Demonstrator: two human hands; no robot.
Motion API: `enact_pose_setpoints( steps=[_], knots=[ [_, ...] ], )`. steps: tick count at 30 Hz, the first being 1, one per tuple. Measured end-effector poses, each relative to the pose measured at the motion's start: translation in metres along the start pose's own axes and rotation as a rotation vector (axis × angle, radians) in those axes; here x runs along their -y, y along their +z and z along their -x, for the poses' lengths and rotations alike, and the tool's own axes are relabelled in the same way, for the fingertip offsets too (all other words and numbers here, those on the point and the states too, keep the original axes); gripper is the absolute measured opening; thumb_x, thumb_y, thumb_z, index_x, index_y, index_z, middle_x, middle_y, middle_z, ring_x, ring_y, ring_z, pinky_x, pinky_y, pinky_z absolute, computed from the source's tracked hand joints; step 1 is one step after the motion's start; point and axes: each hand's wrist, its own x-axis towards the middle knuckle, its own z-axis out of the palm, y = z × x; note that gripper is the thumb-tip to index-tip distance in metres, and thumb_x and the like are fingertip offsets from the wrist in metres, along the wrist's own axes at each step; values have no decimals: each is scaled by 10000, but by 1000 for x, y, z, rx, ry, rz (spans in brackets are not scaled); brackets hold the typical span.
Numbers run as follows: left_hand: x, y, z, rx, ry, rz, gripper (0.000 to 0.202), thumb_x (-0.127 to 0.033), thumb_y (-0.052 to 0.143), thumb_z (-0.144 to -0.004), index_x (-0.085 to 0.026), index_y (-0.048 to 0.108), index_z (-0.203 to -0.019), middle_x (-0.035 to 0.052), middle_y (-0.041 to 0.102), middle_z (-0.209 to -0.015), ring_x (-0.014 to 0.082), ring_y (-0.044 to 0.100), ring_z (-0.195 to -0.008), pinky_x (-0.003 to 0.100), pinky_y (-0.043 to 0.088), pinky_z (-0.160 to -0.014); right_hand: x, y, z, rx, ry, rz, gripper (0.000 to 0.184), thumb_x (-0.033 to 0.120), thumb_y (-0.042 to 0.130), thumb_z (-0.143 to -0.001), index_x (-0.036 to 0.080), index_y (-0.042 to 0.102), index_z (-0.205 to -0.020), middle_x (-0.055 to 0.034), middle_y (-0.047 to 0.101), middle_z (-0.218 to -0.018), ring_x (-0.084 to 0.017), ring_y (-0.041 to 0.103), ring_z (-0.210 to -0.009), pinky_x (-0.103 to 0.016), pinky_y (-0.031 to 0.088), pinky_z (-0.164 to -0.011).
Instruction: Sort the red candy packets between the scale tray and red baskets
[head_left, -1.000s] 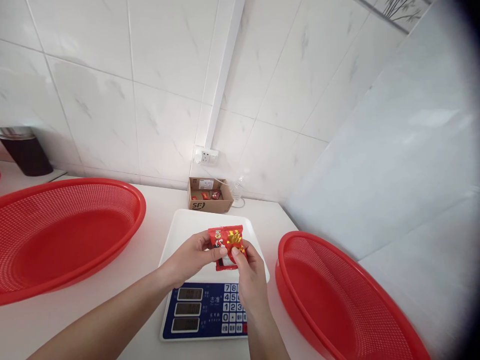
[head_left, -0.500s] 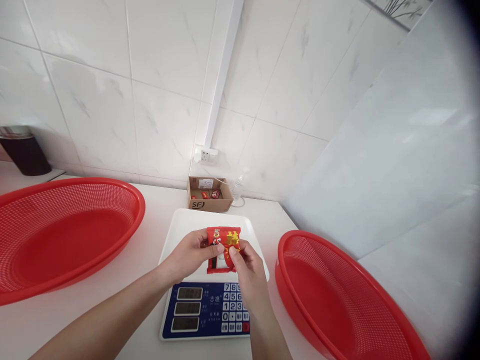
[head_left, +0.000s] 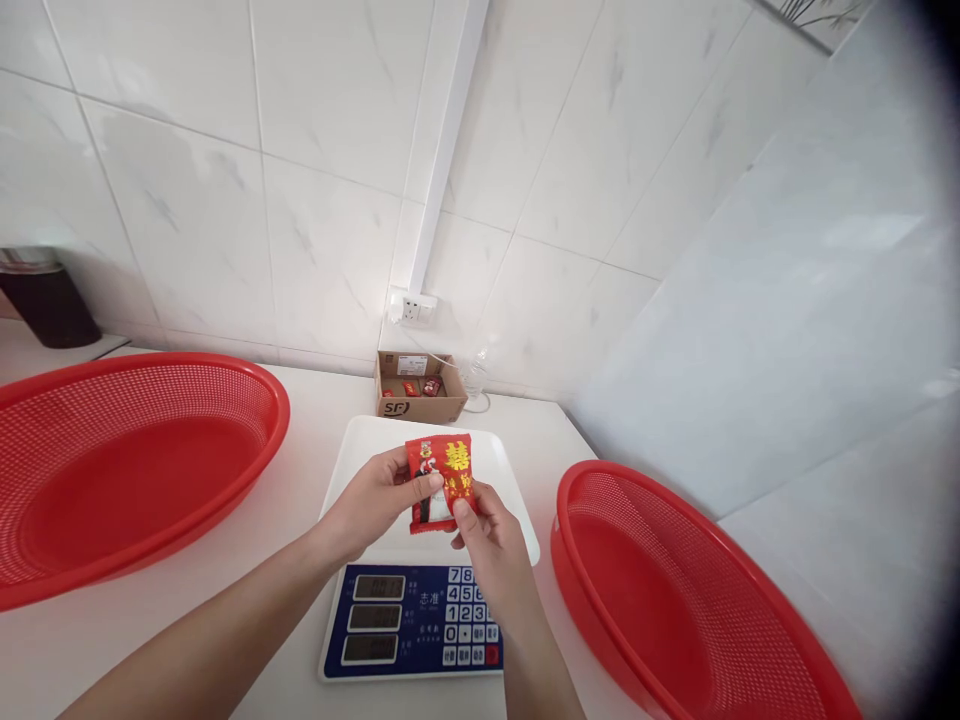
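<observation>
Both my hands hold one small red packet (head_left: pixel 444 477) with yellow print above the white pan (head_left: pixel 375 450) of an electronic scale (head_left: pixel 416 625). My left hand (head_left: pixel 371 500) pinches the packet's left edge between thumb and fingers. My right hand (head_left: pixel 487 535) pinches its lower right corner. The packet stands upright, its printed face toward me, a little above the pan.
A large red mesh basket (head_left: pixel 112 470) lies to the left and another red mesh basket (head_left: pixel 675 610) to the right. A small cardboard box (head_left: pixel 418 388) with red packets stands behind the scale, below a wall socket (head_left: pixel 409 310). A dark container (head_left: pixel 45 300) stands at far left.
The packet has been lifted a little and shifted slightly left, turning more upright. Both hands kept their hold on it.
</observation>
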Motion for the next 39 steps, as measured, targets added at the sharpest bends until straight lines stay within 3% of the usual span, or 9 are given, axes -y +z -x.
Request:
enact_pose_setpoints(
  steps=[6, 14, 18, 21, 25, 29, 32, 35, 39],
  knots=[
    [5, 0, 2, 67, 16, -10, 345, -365, 671, -774, -193, 579, -1059, 69, 653, -1020, 214, 580, -924, 362, 457, -819, 1, 3, 1, -99, 22, 10, 378, 525, 547, -798, 189, 612, -957, -52, 632, -884, -148, 562, -668, -257, 495, -558],
    [10, 2, 1, 66, -25, -82, 243, -367, 673, -756, -168, 589, -866, 19, 615, -811, 146, 520, -714, 275, 393, -643, -6, 7, 1, -128, 57, -60, 411, 578, 577, -762, 190, 591, -897, -32, 629, -772, -152, 585, -609, -269, 478, -529],
    [11, 1, 0, 47, -18, -99, 236, -377, 667, -754, -170, 584, -832, 8, 609, -769, 140, 518, -677, 259, 377, -603, -9, 5, -1, -79, 76, -70, 418, 567, 585, -764, 191, 611, -945, -58, 653, -881, -164, 594, -675, -269, 483, -552],
    [10, 0, 2, 73, -50, -79, 222, -353, 679, -741, -173, 590, -836, 22, 634, -810, 168, 567, -743, 292, 427, -686, -13, 3, -3, -48, 31, -146, 400, 532, 583, -787, 201, 608, -1010, -73, 663, -998, -185, 609, -794, -294, 500, -643],
    [14, -3, 4, 84, -98, -118, 233, -348, 709, -703, -184, 599, -826, 34, 661, -828, 225, 604, -842, 347, 457, -767, -15, 3, -8, -89, 23, -207, 320, 486, 563, -827, 214, 618, -985, -40, 685, -922, -168, 614, -786, -302, 491, -711],
    [19, -8, 5, 47, -39, -288, 350, -375, 712, -706, -187, 606, -981, 58, 668, -932, 223, 591, -843, 354, 460, -770, -17, 3, -10, -122, 39, -182, 296, 479, 570, -824, 214, 630, -939, -26, 691, -884, -167, 616, -761, -287, 482, -676],
    [18, -8, 5, 39, 30, -297, 419, -380, 692, -735, -196, 571, -1091, 76, 644, -1036, 210, 572, -868, 341, 459, -778, -18, 2, -10, -135, 26, -146, 298, 476, 566, -825, 212, 635, -943, -30, 695, -901, -182, 623, -798, -295, 479, -702],
    [13, -5, 3, -1, 69, -162, 254, -406, 592, -818, -188, 610, -946, 44, 646, -908, 183, 569, -832, 310, 457, -756, -20, 2, -9, -138, 2, -90, 305, 472, 577, -815, 199, 640, -938, -50, 689, -933, -199, 619, -819, -309, 480, -720],
    [11, -3, 1, -99, 23, -76, 269, -420, 583, -817, -171, 580, -716, -25, 573, -662, 124, 519, -643, 277, 445, -669, -22, 4, -9, -133, -5, -20, 307, 481, 568, -814, 194, 648, -892, -54, 672, -897, -200, 603, -806, -315, 477, -715]
  ],
)
